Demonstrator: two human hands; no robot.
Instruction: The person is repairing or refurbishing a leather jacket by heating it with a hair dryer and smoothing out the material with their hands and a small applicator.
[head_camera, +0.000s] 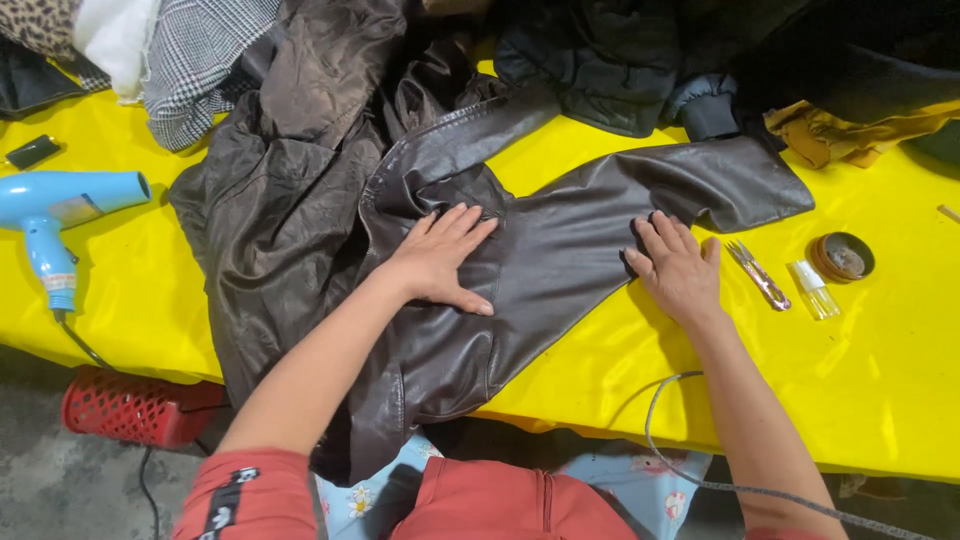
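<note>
- The desk (880, 400), covered in bright yellow, runs across the whole view; its far edge is buried under a heap of dark coats and checked and spotted fabrics, so that edge cannot be made out.
- A dark brown leather jacket (330, 230) lies spread on the desk, its body bunched toward the left and hanging over the near edge, one sleeve stretching off to the right.
- The left hand (440, 260) lies flat on the jacket's middle, fingers spread wide, holding nothing.
- The right hand (680, 270) presses flat at the sleeve's lower edge, fingers loosely apart, half on leather and half on yellow; it is the nearer hand to the sleeve end.
- A blue hair dryer (55, 215) lies at the left, well apart.
- Small snips (758, 274), a little clear bottle (815, 290) and a round tin (842, 257) sit just right of the right hand.
</note>
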